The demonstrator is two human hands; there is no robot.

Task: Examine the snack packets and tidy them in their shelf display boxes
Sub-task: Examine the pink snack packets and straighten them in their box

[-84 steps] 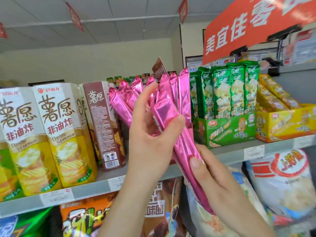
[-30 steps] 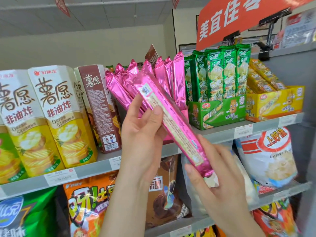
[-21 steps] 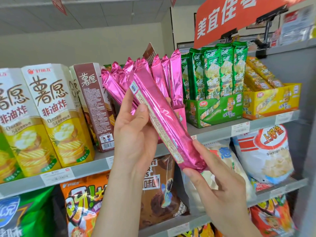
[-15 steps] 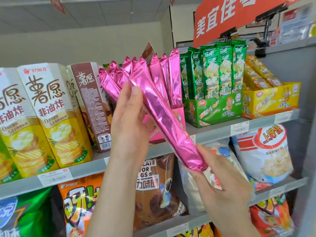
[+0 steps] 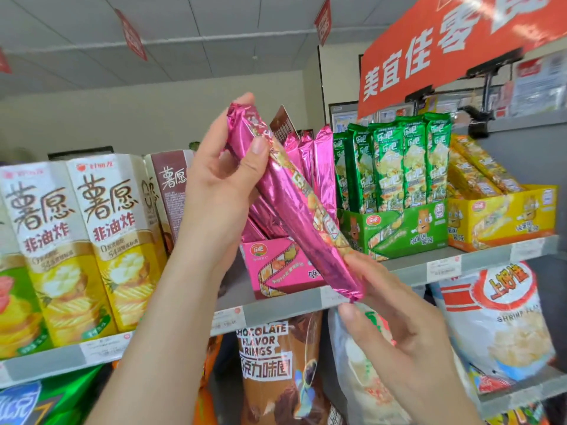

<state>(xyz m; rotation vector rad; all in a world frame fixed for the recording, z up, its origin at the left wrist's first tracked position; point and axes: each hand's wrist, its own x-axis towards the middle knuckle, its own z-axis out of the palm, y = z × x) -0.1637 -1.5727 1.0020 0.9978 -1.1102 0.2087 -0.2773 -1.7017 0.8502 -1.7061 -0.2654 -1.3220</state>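
A long pink foil snack packet (image 5: 288, 194) is held slantwise in front of the shelf, its printed face turned toward me. My left hand (image 5: 221, 185) grips its upper end between thumb and fingers. My right hand (image 5: 395, 326) pinches its lower crimped end. Behind it, the pink display box (image 5: 276, 268) stands on the shelf with several more pink packets (image 5: 319, 161) upright in it, partly hidden by my left hand.
A green display box (image 5: 399, 231) of green packets and a yellow box (image 5: 503, 216) of yellow packets stand to the right. Tall crisp cartons (image 5: 101, 228) fill the shelf's left. Snack bags (image 5: 503, 317) sit on the shelf below. An orange sign (image 5: 429, 47) hangs above.
The pink packet has been lifted higher and turned, so its printed front now faces me. Both hands kept their hold on its ends. The view moved closer.
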